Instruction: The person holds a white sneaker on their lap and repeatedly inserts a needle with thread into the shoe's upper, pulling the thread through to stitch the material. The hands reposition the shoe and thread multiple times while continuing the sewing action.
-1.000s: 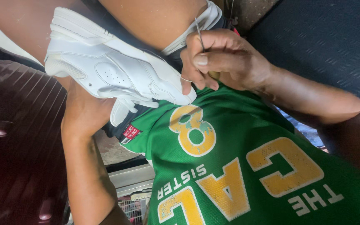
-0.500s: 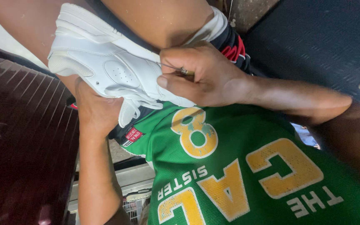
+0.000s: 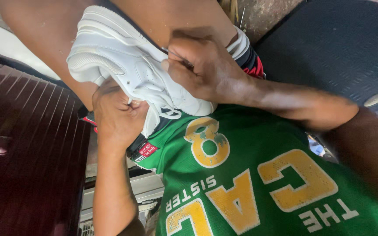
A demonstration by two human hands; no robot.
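We find the white leather sneaker with a thick white sole [image 3: 123, 65] resting across the bare thighs, held between both hands. The left hand [image 3: 117, 116] is clenched on the shoe from beneath, its fingers curled up against the lower side panel near the loose white laces [image 3: 169, 114]. The right hand [image 3: 202, 65] lies on top of the sneaker, fingers drawn together in a pinch over the upper; a thin pale strand shows at its fingertips, and we cannot tell whether it is thread or a needle. The sole of the shoe points away from the left hand, toward the upper left. Directly below both hands lies a green jersey with yellow printed letters and a numeral [image 3: 259, 179], its hem touching the heel end of the sneaker. Just beyond the right wrist a sock cuff in white, black and red [image 3: 248, 54] is visible. To the outer side of the left hand stands a dark reddish ribbed panel [image 3: 27, 153]; beyond the right forearm lies a dark blue textured mat [image 3: 342, 48].
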